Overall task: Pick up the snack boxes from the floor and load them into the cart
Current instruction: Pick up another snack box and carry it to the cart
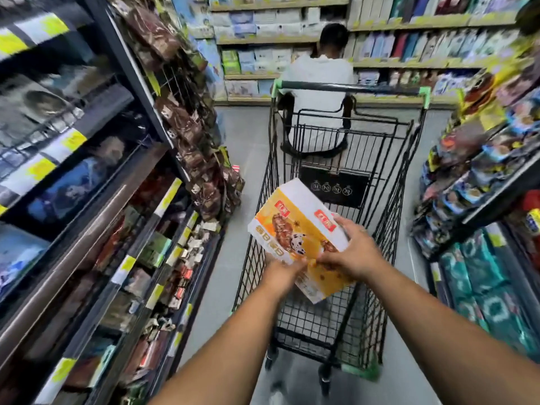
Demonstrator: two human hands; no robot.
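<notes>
An orange and white snack box (pixel 295 226) with red labels and a food picture is tilted above the near end of the black wire cart (pixel 388 200). My left hand (pixel 282 268) grips its near lower edge from below. My right hand (pixel 355 248) holds its right side, fingers over the top. Under it, a second orange box (pixel 321 283) lies inside the cart basket, partly hidden by my hands. The cart's handle bar with green ends (pixel 350 88) is at the far end.
Shelves of packaged goods (pixel 96 200) line the left side, with hanging brown packets (pixel 187 127). More snack shelves (pixel 482 176) stand on the right. A person in a white shirt (pixel 320 92) crouches beyond the cart, facing the back shelves. Grey floor (pixel 216 302) runs beside the cart.
</notes>
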